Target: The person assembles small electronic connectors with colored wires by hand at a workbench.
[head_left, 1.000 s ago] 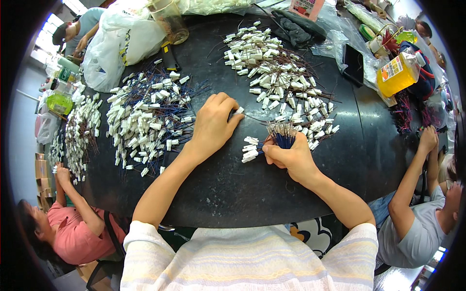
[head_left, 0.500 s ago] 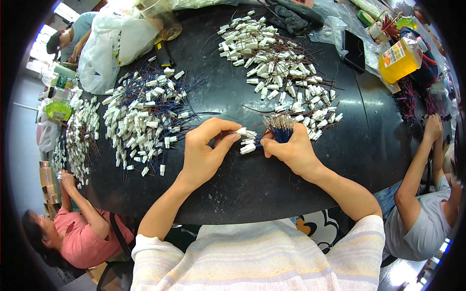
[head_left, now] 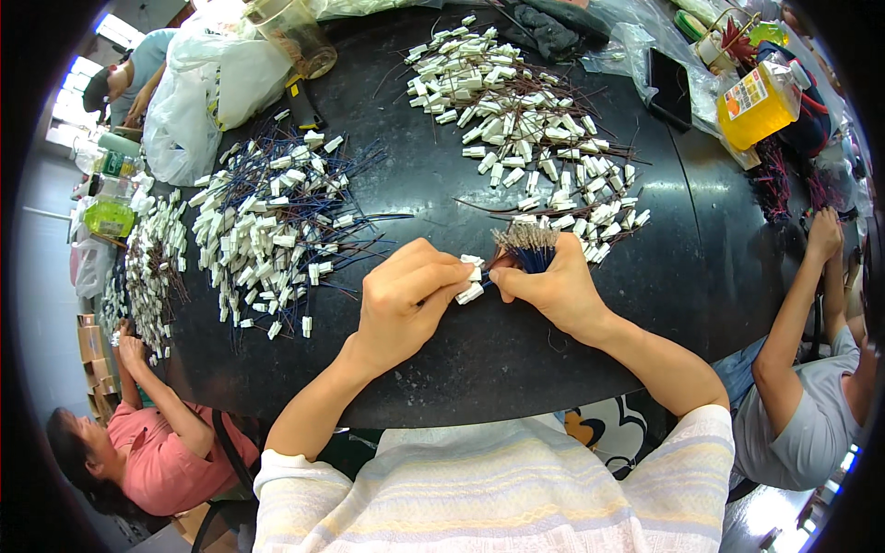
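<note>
My right hand (head_left: 562, 288) is closed around a bundle of dark blue wires (head_left: 527, 253) whose bare, metallic-looking tips fan out above the thumb and fingers. Close on its left, my left hand (head_left: 406, 304) pinches a small white plastic connector (head_left: 472, 262) between thumb and curled fingers, which partly cover it. A second white connector (head_left: 470, 293) sits just below, by a blue wire that reaches the right hand. How the wires join the connectors is too small to tell. Behind the right hand lies a pile of white connectors with brown wires (head_left: 516, 120).
Another heap of connectors with blue wires (head_left: 263, 226) is left of my hands on the black table (head_left: 424, 369). Farther back are a plastic bag (head_left: 221, 101), a clear cup (head_left: 300, 41), a phone (head_left: 669, 90) and an orange-liquid bottle (head_left: 761, 106). People work at both sides.
My left hand has shifted slightly down and right, its fingers curling more over the connectors beside the bundle. Fewer connectors show between the hands. My right hand keeps its grip nearly in place.
</note>
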Demonstrator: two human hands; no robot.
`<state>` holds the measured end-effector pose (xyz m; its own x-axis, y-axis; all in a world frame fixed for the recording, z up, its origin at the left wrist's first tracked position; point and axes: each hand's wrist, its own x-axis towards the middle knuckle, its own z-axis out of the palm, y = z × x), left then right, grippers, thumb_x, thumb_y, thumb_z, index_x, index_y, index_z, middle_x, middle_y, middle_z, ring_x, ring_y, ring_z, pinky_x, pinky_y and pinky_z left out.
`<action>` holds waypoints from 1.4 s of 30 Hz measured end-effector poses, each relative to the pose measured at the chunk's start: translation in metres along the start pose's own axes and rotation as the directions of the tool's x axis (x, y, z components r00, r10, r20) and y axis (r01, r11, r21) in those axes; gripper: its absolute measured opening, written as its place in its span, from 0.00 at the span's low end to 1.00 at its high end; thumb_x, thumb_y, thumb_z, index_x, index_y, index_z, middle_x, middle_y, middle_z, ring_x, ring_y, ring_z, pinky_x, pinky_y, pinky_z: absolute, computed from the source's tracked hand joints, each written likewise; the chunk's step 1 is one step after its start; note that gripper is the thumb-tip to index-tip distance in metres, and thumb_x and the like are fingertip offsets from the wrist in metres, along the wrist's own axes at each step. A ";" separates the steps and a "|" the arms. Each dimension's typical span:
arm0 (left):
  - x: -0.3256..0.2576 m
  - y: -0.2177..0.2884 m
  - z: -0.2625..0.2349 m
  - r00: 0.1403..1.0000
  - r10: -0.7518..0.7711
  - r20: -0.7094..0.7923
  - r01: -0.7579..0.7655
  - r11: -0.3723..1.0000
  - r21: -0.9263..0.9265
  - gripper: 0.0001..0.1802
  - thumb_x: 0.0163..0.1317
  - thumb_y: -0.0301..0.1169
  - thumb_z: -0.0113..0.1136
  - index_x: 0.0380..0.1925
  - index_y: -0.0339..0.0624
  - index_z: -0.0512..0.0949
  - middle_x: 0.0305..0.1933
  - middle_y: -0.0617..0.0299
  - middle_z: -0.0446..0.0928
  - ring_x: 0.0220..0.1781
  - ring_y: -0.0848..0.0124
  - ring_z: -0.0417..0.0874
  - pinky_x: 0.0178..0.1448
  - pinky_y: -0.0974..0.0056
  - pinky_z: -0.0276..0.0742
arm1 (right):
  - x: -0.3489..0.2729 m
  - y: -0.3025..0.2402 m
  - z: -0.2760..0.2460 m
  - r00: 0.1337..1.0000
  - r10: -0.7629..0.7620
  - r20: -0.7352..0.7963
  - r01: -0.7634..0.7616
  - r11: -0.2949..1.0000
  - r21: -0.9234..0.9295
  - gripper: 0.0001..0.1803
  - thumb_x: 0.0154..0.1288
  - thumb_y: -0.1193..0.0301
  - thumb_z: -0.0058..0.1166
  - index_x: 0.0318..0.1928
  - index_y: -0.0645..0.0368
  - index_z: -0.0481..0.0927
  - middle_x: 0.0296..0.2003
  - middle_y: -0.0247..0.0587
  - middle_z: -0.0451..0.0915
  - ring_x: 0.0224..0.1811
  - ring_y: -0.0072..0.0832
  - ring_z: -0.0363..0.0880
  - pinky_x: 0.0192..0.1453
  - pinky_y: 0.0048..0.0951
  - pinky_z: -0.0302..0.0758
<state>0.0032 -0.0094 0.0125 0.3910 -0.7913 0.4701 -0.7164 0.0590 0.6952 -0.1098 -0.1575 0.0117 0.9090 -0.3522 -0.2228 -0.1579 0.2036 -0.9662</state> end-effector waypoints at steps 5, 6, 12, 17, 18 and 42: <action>-0.001 -0.002 0.000 0.999 -0.028 0.032 0.028 0.999 -0.026 0.08 0.43 0.17 0.62 0.27 0.33 0.78 0.27 0.56 0.78 0.29 0.65 0.77 0.33 0.66 0.72 | 0.001 0.001 -0.003 0.999 -0.014 0.041 0.013 1.000 0.024 0.03 0.53 0.77 0.55 0.29 0.64 0.77 0.20 0.32 0.76 0.21 0.15 0.71 0.25 0.18 0.67; 0.004 -0.002 -0.005 0.999 -0.023 0.042 0.024 1.000 -0.011 0.10 0.43 0.19 0.64 0.29 0.33 0.78 0.30 0.55 0.78 0.32 0.63 0.77 0.37 0.66 0.72 | 0.001 -0.001 -0.005 0.999 0.016 0.048 -0.017 1.000 0.024 0.03 0.53 0.77 0.55 0.29 0.64 0.77 0.20 0.32 0.76 0.20 0.15 0.71 0.24 0.18 0.66; 0.002 0.007 0.013 0.995 -0.057 0.084 0.069 0.987 -0.144 0.21 0.49 0.25 0.64 0.44 0.34 0.72 0.41 0.51 0.75 0.42 0.59 0.77 0.46 0.63 0.72 | -0.001 0.008 -0.003 0.994 0.063 0.094 -0.085 0.964 0.251 0.05 0.55 0.75 0.57 0.31 0.64 0.77 0.20 0.32 0.75 0.16 0.11 0.64 0.17 0.16 0.56; -0.003 0.015 0.003 0.985 -0.156 0.079 0.166 0.975 -0.146 0.17 0.50 0.18 0.59 0.44 0.35 0.75 0.35 0.53 0.75 0.33 0.63 0.78 0.36 0.66 0.73 | -0.003 0.002 0.000 0.990 0.008 0.144 -0.053 0.949 0.309 0.06 0.58 0.73 0.57 0.33 0.64 0.77 0.18 0.32 0.72 0.15 0.11 0.61 0.16 0.15 0.52; -0.001 0.015 -0.005 0.995 -0.091 0.026 0.093 0.994 -0.060 0.15 0.50 0.16 0.58 0.40 0.36 0.77 0.33 0.54 0.74 0.31 0.63 0.77 0.34 0.66 0.73 | -0.004 -0.001 0.000 0.991 0.015 0.131 -0.059 0.940 0.336 0.06 0.59 0.74 0.56 0.33 0.65 0.76 0.18 0.32 0.71 0.14 0.11 0.60 0.15 0.15 0.51; 0.069 -0.031 0.055 0.962 0.094 0.257 -0.159 0.955 0.249 0.13 0.42 0.22 0.58 0.33 0.38 0.77 0.28 0.56 0.73 0.38 0.57 0.73 0.40 0.58 0.73 | -0.003 0.005 -0.020 0.970 -0.085 -0.229 0.155 0.938 0.309 0.04 0.60 0.74 0.50 0.33 0.63 0.73 0.16 0.37 0.72 0.11 0.12 0.56 0.14 0.16 0.50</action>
<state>0.0204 -0.0997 -0.0061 0.1608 -0.9119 0.3776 -0.8907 0.0308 0.4535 -0.1210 -0.1735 0.0054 0.8065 -0.5681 -0.1639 0.1120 0.4188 -0.9011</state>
